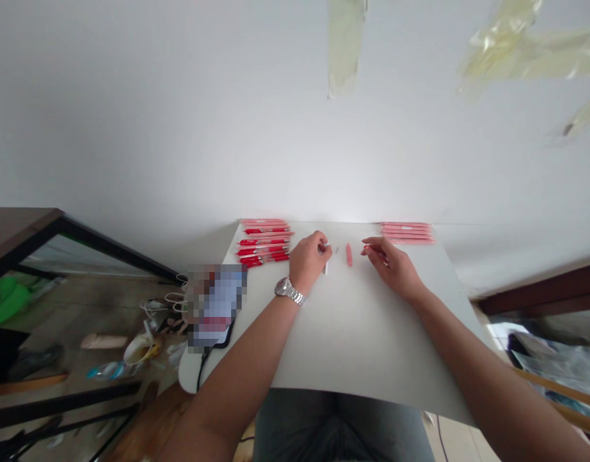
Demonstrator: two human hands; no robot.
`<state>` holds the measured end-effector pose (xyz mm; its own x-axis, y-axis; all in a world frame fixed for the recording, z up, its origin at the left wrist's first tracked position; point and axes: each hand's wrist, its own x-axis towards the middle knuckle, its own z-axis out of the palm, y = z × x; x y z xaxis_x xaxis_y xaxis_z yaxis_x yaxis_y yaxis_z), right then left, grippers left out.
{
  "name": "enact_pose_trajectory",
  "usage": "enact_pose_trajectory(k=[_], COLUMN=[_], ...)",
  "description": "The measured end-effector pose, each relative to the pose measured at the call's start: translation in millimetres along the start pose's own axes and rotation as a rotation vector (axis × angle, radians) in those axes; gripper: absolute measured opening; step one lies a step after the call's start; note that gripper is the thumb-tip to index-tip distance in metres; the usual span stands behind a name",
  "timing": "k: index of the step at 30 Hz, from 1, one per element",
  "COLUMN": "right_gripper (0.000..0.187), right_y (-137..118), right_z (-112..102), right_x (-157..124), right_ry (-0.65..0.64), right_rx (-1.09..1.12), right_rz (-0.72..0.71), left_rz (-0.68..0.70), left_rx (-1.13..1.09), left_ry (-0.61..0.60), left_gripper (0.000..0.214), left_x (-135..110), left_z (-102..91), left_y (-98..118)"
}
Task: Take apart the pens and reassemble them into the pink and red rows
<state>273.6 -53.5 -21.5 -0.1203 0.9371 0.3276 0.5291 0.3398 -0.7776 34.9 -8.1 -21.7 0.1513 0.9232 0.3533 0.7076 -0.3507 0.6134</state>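
My left hand [310,262], with a metal-band watch [289,290] at its wrist, is above the white table with thumb and fingers pinched together. What it holds is too small to make out; a thin whitish piece [326,267] shows just under the fingertips. To the right, my right hand [393,264] is closed on a small red-pink pen part [366,250], partly covered by the fingers. Between the hands lie a short pink pen barrel piece [349,255] and a tiny metallic piece [337,249], perhaps a spring.
Several red and pink pens [263,242] lie in a row at the back left. At the back right is a stack of pink pens [407,233]. A phone [217,308] with a cable rests on the left edge of the white table [352,346]. Behind rises a wall [275,128].
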Motion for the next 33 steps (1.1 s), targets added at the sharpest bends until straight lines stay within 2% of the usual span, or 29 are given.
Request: enact_pose_trajectory(k=[14,22,28,33], right_gripper=[0.029,0.025,0.024,0.025], right_y=[1.3,-1.3,-3.2,-3.5], right_z=[0.2,1.5,0.6,-0.7], right_x=[0.2,0.5,1.9,3.8], right_ry=[0.005,-0.001,0.005,0.015], right_rx=[-0.020,0.025,-0.045,-0.113], right_rz=[0.011,0.026,0.018,-0.099], left_rz=[-0.001,0.006,0.114,0.241], left_rx=[-0.037,-0.040,-0.179,-0.258], left_ry=[0.040,0.067,0.001,-0.064], left_gripper=[0.002,0.006,0.012,0.016], left_x=[0.0,1.7,1.2,-1.1], left_z=[-1.8,-4.5,-6.6,-6.8], left_y=[1.9,5.4,10.8,16.3])
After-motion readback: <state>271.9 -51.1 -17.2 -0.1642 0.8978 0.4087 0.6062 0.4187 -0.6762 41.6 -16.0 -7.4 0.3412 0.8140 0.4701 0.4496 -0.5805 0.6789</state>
